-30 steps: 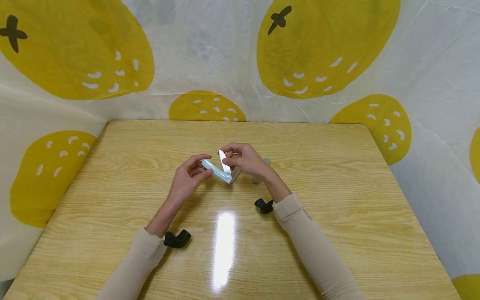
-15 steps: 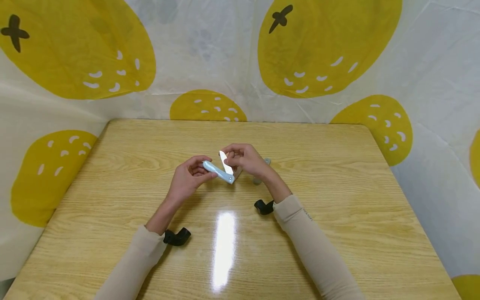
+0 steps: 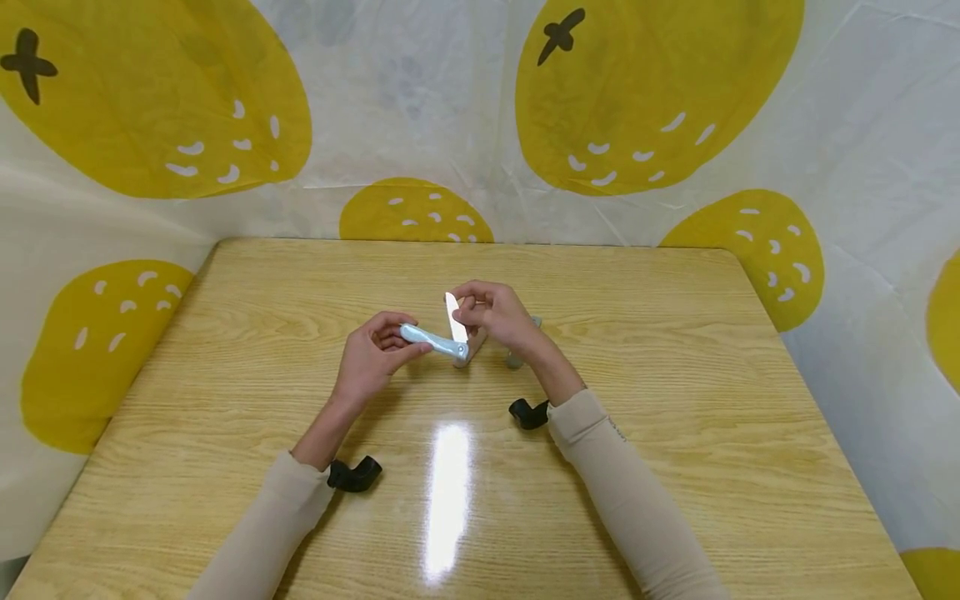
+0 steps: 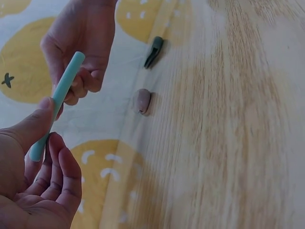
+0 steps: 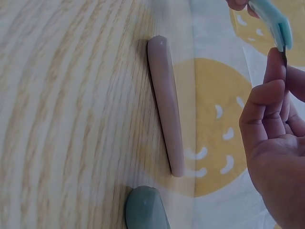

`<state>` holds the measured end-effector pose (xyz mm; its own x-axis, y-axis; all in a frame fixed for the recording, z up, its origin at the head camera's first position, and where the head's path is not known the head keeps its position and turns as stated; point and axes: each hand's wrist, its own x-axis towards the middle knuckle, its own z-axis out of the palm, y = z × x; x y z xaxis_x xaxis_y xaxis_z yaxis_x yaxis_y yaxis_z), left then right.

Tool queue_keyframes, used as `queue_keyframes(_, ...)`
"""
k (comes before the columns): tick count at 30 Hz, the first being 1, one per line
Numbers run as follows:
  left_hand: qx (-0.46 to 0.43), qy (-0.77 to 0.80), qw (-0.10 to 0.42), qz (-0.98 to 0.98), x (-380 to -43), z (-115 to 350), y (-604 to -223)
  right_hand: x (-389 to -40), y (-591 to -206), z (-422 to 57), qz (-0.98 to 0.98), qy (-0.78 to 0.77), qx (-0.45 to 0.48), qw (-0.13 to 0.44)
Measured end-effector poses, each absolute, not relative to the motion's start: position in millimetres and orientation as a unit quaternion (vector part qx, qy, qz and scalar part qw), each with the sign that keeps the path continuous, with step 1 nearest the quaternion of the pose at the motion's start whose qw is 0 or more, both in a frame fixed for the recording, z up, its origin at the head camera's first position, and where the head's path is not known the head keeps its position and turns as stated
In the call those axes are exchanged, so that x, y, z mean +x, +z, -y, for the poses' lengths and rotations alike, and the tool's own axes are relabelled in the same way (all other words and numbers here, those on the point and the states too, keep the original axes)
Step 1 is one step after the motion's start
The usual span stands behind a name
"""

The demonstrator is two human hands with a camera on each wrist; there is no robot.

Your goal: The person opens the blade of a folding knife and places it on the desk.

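Observation:
Between both hands, raised over the table, is a folding knife with a light blue handle [image 3: 433, 339] and its white blade [image 3: 455, 318] swung partway out. My left hand [image 3: 366, 357] pinches the handle near its rounded end, thumb on one side and fingertips on the other, as the left wrist view shows too. My right hand [image 3: 497, 314] pinches the blade between thumb and fingers. In the right wrist view the blade shows edge-on as a thin dark line between the right fingers [image 5: 274, 69], just below the handle's pivot end [image 5: 281, 31].
Under the right hand a pinkish folded knife [image 5: 166, 105] lies on the wooden table [image 3: 675, 467]. A grey-green one [image 5: 145, 210] lies beside it, partly hidden by the right wrist in the head view. A patterned cloth [image 3: 412, 100] hangs behind the table.
The angle between blade and handle has widened. The handle has turned flatter in my left hand, while my right hand has shifted slightly right and away with the blade.

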<state>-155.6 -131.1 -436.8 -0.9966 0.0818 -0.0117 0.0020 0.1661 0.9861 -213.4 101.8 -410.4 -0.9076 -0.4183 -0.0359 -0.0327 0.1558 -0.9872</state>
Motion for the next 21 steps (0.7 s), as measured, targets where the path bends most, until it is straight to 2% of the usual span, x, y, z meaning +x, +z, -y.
queue_keyframes(11, 0.01, 0.661, 0.014, -0.75, -156.4, 133.3, -440.3, -214.5, -409.3, -98.3, -0.74, -0.65, -0.124, 0.122)
queue_keyframes(21, -0.001, 0.678, -0.024, -0.735, -154.9, 131.5, -440.0, -214.2, -407.2, -96.2, -0.731, -0.672, -0.093, 0.081)
